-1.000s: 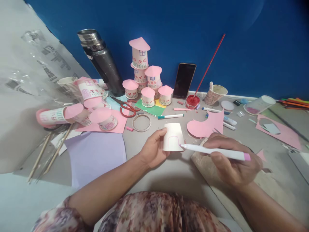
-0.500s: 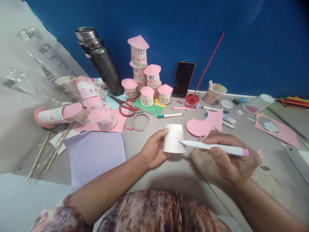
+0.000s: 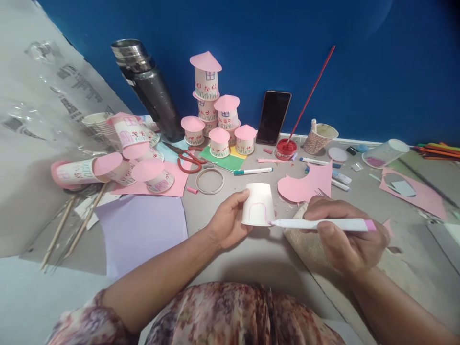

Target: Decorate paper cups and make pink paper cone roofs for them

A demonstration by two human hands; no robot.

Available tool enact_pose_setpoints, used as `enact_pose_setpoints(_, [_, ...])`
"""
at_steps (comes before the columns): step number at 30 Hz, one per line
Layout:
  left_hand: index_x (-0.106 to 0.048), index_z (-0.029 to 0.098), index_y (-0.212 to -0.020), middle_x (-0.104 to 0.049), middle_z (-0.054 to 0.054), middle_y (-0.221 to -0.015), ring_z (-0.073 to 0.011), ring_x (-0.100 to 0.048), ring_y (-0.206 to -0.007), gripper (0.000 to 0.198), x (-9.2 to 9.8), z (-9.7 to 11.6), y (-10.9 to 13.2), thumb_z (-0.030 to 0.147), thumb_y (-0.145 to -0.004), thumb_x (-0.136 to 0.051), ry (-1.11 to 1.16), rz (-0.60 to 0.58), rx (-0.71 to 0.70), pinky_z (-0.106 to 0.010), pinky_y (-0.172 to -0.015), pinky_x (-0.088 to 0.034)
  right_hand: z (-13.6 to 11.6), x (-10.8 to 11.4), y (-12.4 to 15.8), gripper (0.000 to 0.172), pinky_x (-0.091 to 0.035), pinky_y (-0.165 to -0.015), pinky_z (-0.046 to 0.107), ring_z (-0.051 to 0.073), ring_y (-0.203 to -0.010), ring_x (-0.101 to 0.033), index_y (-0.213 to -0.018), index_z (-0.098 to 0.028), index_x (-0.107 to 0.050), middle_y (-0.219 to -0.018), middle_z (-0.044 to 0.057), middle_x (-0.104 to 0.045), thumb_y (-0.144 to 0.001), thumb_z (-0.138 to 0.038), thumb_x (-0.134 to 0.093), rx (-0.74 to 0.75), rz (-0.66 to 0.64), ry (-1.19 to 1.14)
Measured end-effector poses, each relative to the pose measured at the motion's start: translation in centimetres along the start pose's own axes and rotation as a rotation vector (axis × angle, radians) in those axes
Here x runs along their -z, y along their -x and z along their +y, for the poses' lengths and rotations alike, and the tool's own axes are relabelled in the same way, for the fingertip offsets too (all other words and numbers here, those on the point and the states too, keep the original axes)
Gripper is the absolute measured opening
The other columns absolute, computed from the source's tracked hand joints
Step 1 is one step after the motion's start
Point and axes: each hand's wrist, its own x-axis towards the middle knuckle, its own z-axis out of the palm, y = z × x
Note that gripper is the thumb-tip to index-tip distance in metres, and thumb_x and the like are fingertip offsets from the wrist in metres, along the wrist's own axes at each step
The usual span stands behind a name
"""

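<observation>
My left hand (image 3: 230,220) is closed around the side of a white paper cup (image 3: 258,196), held upside down above the table. A pink arch outline is drawn on the cup's front. Pinched in my right hand (image 3: 348,235) is a white felt-tip pen (image 3: 323,224) with a pink end. Its tip touches the cup low on the right, at the foot of the arch. What looks like thin pointed metal shows behind my right fingers; I cannot make out what it is.
Decorated cups with pink cone roofs (image 3: 206,81) stand stacked at the back. Around them are a flask (image 3: 151,91), scissors (image 3: 189,160), a tape roll (image 3: 210,182), a phone (image 3: 273,117) and a red paint pot (image 3: 286,149) with a brush. Purple paper (image 3: 143,230) lies left.
The pen tip has moved down along the cup, and the arch's right side now reaches near the rim. My right hand has shifted slightly right and down.
</observation>
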Motion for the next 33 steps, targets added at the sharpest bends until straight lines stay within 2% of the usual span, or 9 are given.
enact_pose_setpoints(3, [-0.071,0.008,-0.113,-0.077,-0.013,-0.095,-0.0261,-0.073,-0.084,0.033,0.15,-0.1,-0.04,0.031,-0.089,-0.065,0.025,0.051,-0.019,-0.039,-0.087,-0.057,0.16,-0.07,-0.06,0.011,-0.054,-0.056,0.039,0.022,-0.06,-0.067,-0.099,-0.021,-0.075,-0.072,0.006,-0.073,-0.093,-0.023,-0.066,0.027,0.019,0.025])
enact_pose_setpoints(7, [-0.072,0.011,-0.107,-0.076,-0.009,-0.092,-0.022,-0.07,-0.08,0.027,0.32,-0.36,-0.12,0.027,-0.085,-0.07,0.014,0.096,-0.06,-0.033,-0.077,-0.056,0.2,-0.27,-0.44,0.013,-0.055,-0.054,0.039,0.021,-0.057,-0.066,-0.102,-0.021,-0.076,-0.074,0.006,-0.074,-0.093,-0.021,-0.067,0.134,0.026,0.092])
enact_pose_setpoints(10, [-0.072,0.012,-0.107,-0.076,-0.008,-0.089,-0.0223,-0.069,-0.078,0.029,0.27,-0.48,-0.1,0.028,-0.082,-0.073,-0.03,0.066,-0.081,-0.033,-0.075,-0.056,0.13,-0.37,-0.61,0.014,-0.054,-0.053,0.038,0.021,-0.057,-0.065,-0.102,-0.02,-0.076,-0.077,0.007,-0.075,-0.092,-0.02,-0.067,0.163,0.03,0.121])
enact_pose_setpoints(15, [-0.073,0.013,-0.105,-0.076,-0.008,-0.087,-0.0247,-0.071,-0.081,0.029,0.07,-0.52,-0.02,0.029,-0.081,-0.074,-0.066,0.019,-0.108,-0.037,-0.081,-0.056,0.04,-0.34,-0.5,0.018,-0.053,-0.055,0.038,0.021,-0.06,-0.065,-0.105,-0.02,-0.075,-0.079,0.007,-0.074,-0.089,-0.014,-0.068,0.162,0.021,0.116])
enact_pose_setpoints(25, [-0.074,0.014,-0.098,-0.076,-0.005,-0.088,-0.0199,-0.069,-0.077,0.027,0.1,-0.5,-0.04,0.027,-0.075,-0.08,-0.01,0.014,-0.121,-0.032,-0.074,-0.056,-0.08,-0.18,-0.49,0.012,-0.054,-0.053,0.036,0.02,-0.057,-0.066,-0.1,-0.021,-0.075,-0.073,0.005,-0.075,-0.092,-0.019,-0.067,0.123,0.036,0.199])
enact_pose_setpoints(33, [-0.074,0.013,-0.103,-0.078,-0.008,-0.099,-0.0237,-0.071,-0.089,0.036,-0.04,-0.58,0.02,0.03,-0.072,-0.083,-0.057,0.002,-0.131,-0.035,-0.082,-0.057,-0.23,-0.37,-0.7,0.014,-0.053,-0.052,0.035,0.021,-0.059,-0.066,-0.101,-0.02,-0.075,-0.073,0.005,-0.074,-0.09,-0.015,-0.067,0.15,0.01,0.176])
